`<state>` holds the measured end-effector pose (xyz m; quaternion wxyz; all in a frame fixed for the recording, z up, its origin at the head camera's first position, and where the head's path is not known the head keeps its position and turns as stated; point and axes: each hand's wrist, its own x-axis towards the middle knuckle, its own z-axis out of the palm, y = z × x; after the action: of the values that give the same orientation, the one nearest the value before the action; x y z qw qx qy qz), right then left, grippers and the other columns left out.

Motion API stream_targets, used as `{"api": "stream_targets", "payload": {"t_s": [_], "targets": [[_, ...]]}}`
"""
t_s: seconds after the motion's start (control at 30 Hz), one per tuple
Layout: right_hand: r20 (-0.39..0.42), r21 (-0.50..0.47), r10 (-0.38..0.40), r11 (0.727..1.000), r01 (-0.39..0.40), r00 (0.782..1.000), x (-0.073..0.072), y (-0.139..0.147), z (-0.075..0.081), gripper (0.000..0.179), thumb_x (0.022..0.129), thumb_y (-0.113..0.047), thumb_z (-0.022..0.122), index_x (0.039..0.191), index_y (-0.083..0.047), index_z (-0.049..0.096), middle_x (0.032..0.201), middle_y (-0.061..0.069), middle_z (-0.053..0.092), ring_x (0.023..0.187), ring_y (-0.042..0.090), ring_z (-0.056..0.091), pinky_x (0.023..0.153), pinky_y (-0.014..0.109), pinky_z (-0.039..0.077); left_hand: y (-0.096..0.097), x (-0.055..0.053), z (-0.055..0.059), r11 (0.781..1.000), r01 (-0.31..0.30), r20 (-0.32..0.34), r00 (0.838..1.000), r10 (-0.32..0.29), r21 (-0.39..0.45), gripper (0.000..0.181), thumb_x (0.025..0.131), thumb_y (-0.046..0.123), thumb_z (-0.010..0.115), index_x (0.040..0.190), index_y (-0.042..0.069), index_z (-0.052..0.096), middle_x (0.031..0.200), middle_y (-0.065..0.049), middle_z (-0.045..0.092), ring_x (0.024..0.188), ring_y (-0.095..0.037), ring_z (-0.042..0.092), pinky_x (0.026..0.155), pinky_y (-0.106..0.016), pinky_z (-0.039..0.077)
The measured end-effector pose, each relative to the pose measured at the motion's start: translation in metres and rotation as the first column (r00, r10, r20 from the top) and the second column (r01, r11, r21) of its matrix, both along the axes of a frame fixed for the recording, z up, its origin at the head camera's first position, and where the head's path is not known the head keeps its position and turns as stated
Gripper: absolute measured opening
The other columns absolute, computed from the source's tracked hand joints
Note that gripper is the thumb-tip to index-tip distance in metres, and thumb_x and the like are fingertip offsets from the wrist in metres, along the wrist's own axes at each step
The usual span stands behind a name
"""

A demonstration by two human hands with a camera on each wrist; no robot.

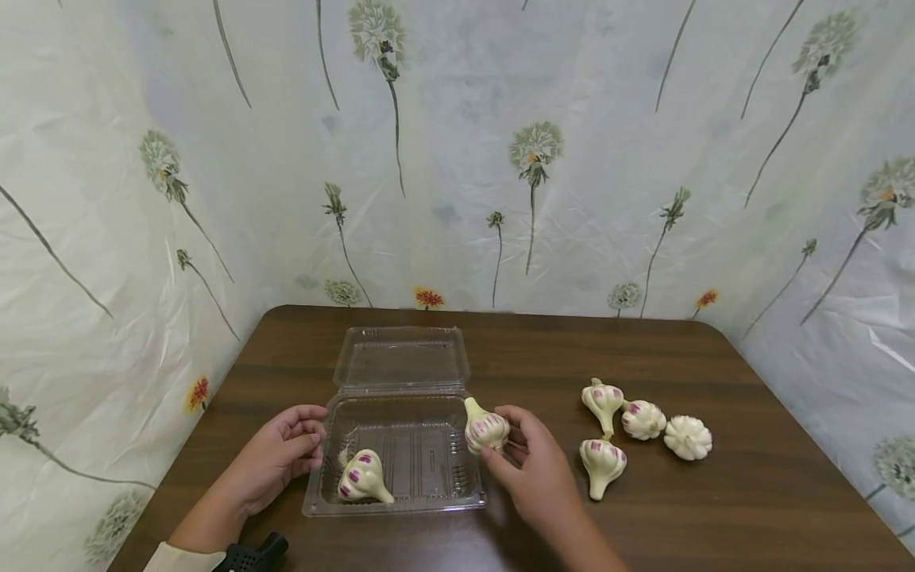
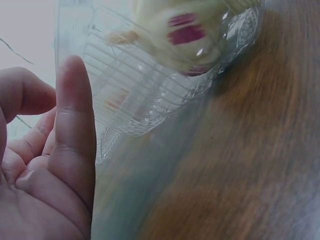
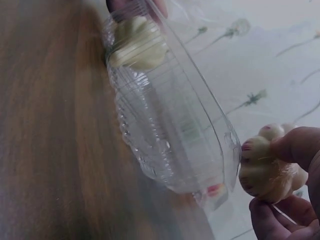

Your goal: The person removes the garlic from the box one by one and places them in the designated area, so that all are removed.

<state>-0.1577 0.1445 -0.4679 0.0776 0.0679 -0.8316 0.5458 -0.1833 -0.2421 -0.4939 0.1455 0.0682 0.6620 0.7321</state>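
Observation:
In the head view, a clear plastic clamshell box (image 1: 429,469) lies with its lid (image 1: 400,357) folded back. One garlic bulb (image 1: 363,477) sits in its front left corner. My left hand (image 1: 275,449) is at the box's left rim, thumb and index finger lightly pinching it. My right hand (image 1: 532,465) grips another garlic bulb (image 1: 486,430) by its root end, stem pointing up and left, at the box's right rim. The right wrist view shows thumb and fingers round this bulb (image 3: 265,165), just outside the clear wall (image 3: 200,145).
Several more garlic bulbs (image 1: 643,419) lie grouped on the brown wooden table (image 1: 743,500), to the right of my right hand. A wrist strap with a black device (image 1: 253,554) is on the left forearm. Flower-patterned sheeting (image 1: 457,159) surrounds the table at the back and sides.

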Motion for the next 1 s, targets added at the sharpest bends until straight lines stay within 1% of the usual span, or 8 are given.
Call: {"api": "stream_targets", "payload": {"t_s": [0.2,0.37,0.57,0.8,1.0], "targets": [[0.004,0.022,-0.023,1.000,0.023,1.000,0.004,0.007,-0.002,0.054,0.089,-0.007,0.083,0.137,-0.012,0.061,0.133,0.008,0.064,0.119,0.023,0.066,0.102,0.032,0.057,0.000,0.000,-0.001,1.000,0.002,0.001,1.000,-0.002,0.005,0.043,0.106,0.005,0.058,0.144,-0.004,0.040,0.108,-0.001,0.059,0.085,-0.010,0.063,0.077,-0.024,0.061],[-0.029,0.036,-0.038,0.999,0.039,0.999,0.004,0.014,-0.002,0.054,0.088,-0.004,0.083,0.137,-0.009,0.060,0.132,0.010,0.064,0.117,0.025,0.066,0.101,0.033,0.057,-0.001,0.000,-0.001,1.000,0.001,-0.008,1.000,-0.001,0.003,0.042,0.106,0.006,0.058,0.143,-0.003,0.041,0.107,0.000,0.060,0.085,-0.010,0.063,0.078,-0.025,0.061],[-0.068,0.114,-0.065,0.991,0.073,0.996,0.005,0.025,-0.001,0.055,0.088,-0.004,0.082,0.138,-0.006,0.060,0.132,0.013,0.062,0.118,0.027,0.067,0.101,0.036,0.057,-0.002,-0.001,-0.002,1.000,0.015,-0.013,1.000,-0.015,0.015,0.041,0.106,0.006,0.058,0.143,-0.003,0.042,0.107,0.000,0.060,0.086,-0.010,0.063,0.078,-0.025,0.061],[-0.068,0.174,-0.104,0.978,0.114,0.992,0.009,0.036,0.001,0.055,0.089,-0.008,0.083,0.139,-0.009,0.059,0.134,0.013,0.061,0.119,0.027,0.066,0.101,0.036,0.057,0.000,-0.002,-0.003,1.000,-0.008,0.010,1.000,0.008,0.002,0.040,0.105,0.005,0.058,0.142,0.000,0.043,0.107,0.000,0.060,0.085,-0.010,0.063,0.077,-0.025,0.062],[-0.070,0.162,-0.113,0.979,0.123,0.991,0.011,0.043,0.002,0.055,0.091,-0.007,0.081,0.140,-0.006,0.057,0.135,0.014,0.061,0.119,0.027,0.065,0.101,0.037,0.057,0.000,0.000,-0.001,1.000,-0.002,0.005,1.000,0.002,0.007,0.041,0.106,0.006,0.058,0.143,-0.002,0.041,0.107,0.000,0.060,0.086,-0.010,0.063,0.078,-0.025,0.061]]}}
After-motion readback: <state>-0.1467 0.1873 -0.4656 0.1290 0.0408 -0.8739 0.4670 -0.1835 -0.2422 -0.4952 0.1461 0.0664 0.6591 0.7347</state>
